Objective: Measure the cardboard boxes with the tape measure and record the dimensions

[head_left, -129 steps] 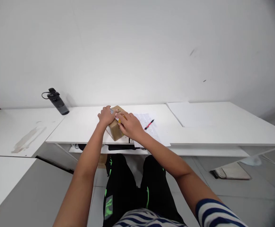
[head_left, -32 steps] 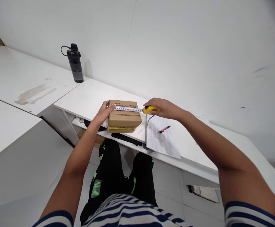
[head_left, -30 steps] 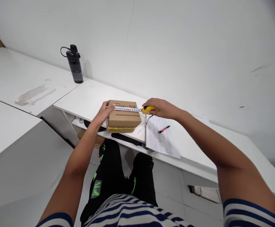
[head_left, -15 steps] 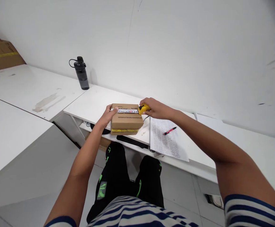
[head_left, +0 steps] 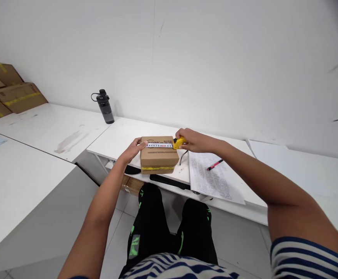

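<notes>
Yellow tape housing [head_left: 179, 143] has slid in from beyond the cardboard box [head_left: 158, 155] to its right edge, leaving less blade [head_left: 157, 145] out than a second ago. The right hand [head_left: 191, 140] is curled round the housing; the left hand [head_left: 133, 150], nearer, pinches the box's left edge, thumb over the blade. Between them the box sits on the desk [head_left: 131, 124], blade running left to right, apparently its longer way.

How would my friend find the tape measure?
Find the white desk by the wall, then the brown box touching the left hand. At its right edge, the right hand holds the tape measure: a yellow case, unlike the brown box or white paper.
</notes>
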`<action>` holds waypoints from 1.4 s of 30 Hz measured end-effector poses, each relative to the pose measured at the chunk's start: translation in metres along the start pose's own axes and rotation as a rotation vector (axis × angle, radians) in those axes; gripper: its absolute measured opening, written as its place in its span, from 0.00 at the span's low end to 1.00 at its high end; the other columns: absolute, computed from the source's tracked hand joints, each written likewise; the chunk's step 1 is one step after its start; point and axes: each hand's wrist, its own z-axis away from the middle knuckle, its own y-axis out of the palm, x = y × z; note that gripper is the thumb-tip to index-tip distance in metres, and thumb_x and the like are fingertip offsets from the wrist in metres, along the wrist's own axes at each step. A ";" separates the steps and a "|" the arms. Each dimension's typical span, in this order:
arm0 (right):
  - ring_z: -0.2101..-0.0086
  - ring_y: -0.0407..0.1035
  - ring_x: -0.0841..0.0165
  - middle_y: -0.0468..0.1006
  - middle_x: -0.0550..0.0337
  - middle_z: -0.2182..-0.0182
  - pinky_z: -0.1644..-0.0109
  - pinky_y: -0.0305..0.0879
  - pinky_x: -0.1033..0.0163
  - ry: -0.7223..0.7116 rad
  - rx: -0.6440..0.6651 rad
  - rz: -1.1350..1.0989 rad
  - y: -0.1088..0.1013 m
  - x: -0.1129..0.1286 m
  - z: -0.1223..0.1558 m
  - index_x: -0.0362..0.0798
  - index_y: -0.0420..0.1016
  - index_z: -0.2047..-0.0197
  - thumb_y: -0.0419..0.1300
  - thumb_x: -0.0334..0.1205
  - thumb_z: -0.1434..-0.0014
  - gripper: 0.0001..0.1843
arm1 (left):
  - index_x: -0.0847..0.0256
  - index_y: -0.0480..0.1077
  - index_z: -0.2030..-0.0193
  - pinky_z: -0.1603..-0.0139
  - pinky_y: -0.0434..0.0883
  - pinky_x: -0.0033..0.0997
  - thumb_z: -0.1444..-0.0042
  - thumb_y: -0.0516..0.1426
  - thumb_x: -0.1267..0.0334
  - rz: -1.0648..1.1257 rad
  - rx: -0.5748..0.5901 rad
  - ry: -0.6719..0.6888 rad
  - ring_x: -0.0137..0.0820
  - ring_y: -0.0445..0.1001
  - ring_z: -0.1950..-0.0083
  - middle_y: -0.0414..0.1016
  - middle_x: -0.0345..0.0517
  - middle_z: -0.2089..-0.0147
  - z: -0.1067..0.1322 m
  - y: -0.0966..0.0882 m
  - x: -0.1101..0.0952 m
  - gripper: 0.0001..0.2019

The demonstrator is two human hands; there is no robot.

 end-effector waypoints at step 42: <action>0.61 0.73 0.57 0.79 0.51 0.52 0.59 0.71 0.53 0.168 -0.086 -0.235 0.001 -0.019 0.031 0.55 0.62 0.49 0.66 0.49 0.42 0.23 | 0.62 0.71 0.40 0.42 0.77 0.43 0.51 0.71 0.41 0.118 0.020 0.015 0.45 0.80 0.44 0.80 0.56 0.41 -0.014 0.014 0.014 0.37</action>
